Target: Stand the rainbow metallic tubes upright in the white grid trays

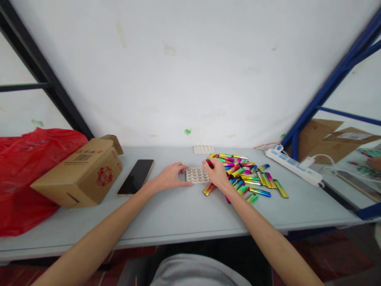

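A white tray with rows of round holes [197,175] lies on the grey table between my hands. My left hand [175,176] grips its left end, thumb at the near edge and fingers at the far edge. My right hand [216,173] pinches a dark red lighter [210,163] above the tray's right end. Just right of the tray, and partly behind my right hand and forearm, spreads a loose pile of shiny multicoloured lighters [238,171]. A second white tray [204,149] lies flat near the wall.
A phone [136,177], a cardboard box [80,171] and a red plastic bag [26,178] are on the left. A white power strip [293,165] with cables lies at the right, beside a blue frame [330,83]. Another person's hand [374,163] shows at the far right.
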`<action>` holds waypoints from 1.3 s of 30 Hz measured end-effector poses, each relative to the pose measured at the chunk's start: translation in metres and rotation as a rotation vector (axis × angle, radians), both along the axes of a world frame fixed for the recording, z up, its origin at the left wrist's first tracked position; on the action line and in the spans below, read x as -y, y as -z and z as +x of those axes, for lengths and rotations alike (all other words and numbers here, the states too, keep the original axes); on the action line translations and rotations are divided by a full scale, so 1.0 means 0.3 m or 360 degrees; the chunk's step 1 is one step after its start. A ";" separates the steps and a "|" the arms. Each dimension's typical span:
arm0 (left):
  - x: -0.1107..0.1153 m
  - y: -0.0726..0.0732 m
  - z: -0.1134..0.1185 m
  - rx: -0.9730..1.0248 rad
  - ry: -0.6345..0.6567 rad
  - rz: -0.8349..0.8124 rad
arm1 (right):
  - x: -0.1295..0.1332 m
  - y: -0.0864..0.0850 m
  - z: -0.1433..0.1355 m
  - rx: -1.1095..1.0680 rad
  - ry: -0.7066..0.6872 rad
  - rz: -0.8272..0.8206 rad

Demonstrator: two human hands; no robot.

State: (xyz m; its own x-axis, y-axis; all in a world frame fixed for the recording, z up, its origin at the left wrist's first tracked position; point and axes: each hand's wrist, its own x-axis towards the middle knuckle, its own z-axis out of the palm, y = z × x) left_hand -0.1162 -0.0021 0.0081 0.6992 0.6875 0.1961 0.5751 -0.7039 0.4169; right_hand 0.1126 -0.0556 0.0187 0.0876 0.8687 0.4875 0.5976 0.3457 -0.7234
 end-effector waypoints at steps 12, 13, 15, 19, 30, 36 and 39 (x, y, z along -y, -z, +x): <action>0.000 0.007 0.004 0.0054 0.0006 0.0010 | -0.003 0.009 0.000 0.0175 -0.0242 0.0021; -0.002 0.009 0.003 0.0059 0.0003 -0.0008 | -0.004 0.009 0.001 0.0207 -0.0282 0.0055; -0.007 0.013 0.001 0.0071 -0.0007 -0.0050 | -0.009 0.011 0.001 0.0294 -0.0296 0.0150; -0.018 0.021 -0.004 0.0130 -0.0016 -0.0125 | -0.031 0.021 -0.001 0.0407 -0.0249 0.0098; -0.032 0.032 -0.005 0.0170 -0.0002 -0.0187 | -0.121 0.042 -0.019 0.0711 -0.0492 0.0042; -0.027 0.026 -0.005 0.0160 -0.0008 -0.0199 | -0.135 0.021 -0.006 0.1015 -0.0440 0.0024; -0.024 0.021 -0.005 0.0159 -0.0010 -0.0207 | -0.095 -0.018 0.035 0.0956 -0.0469 0.0007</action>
State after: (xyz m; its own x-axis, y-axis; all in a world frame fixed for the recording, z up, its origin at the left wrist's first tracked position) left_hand -0.1176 0.0050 0.0019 0.6763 0.7159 0.1737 0.5303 -0.6368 0.5596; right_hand 0.1229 -0.0271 0.0240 -0.4408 0.8126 0.3812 0.7763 0.5584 -0.2926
